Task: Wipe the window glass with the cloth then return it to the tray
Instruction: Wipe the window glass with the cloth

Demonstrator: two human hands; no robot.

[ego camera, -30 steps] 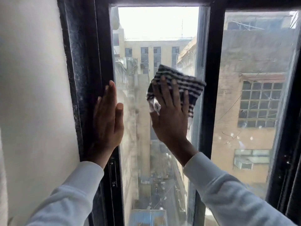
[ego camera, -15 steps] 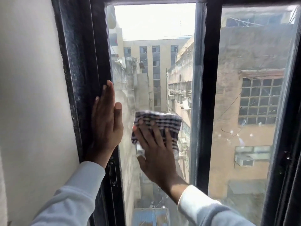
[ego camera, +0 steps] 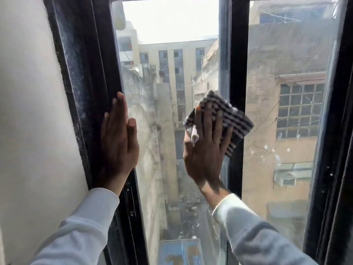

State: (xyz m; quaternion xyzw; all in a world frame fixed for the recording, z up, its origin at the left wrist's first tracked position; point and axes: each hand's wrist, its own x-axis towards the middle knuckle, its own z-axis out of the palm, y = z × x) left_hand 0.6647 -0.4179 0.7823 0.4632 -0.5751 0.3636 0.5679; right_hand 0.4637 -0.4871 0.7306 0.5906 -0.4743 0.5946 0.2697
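Right hand [ego camera: 206, 150], fingers flat and spread, presses cloth [ego camera: 232, 115] on glass [ego camera: 162, 96]; shifted toward 2 o'clock, now overlapping centre bar [ego camera: 236, 54]. Left hand [ego camera: 118, 138] flat, unmoved, against frame [ego camera: 86, 92].

A pale wall [ego camera: 34, 111] runs down the left, beside a black frame [ego camera: 82, 73] and its mullion [ego camera: 236, 64]. Outside stand a tan block [ego camera: 183, 60] and a weathered building [ego camera: 267, 54] with a gridded window [ego camera: 299, 109] above an air conditioner [ego camera: 284, 180]. Far below are a street [ego camera: 191, 217] and a blue roof [ego camera: 179, 251].
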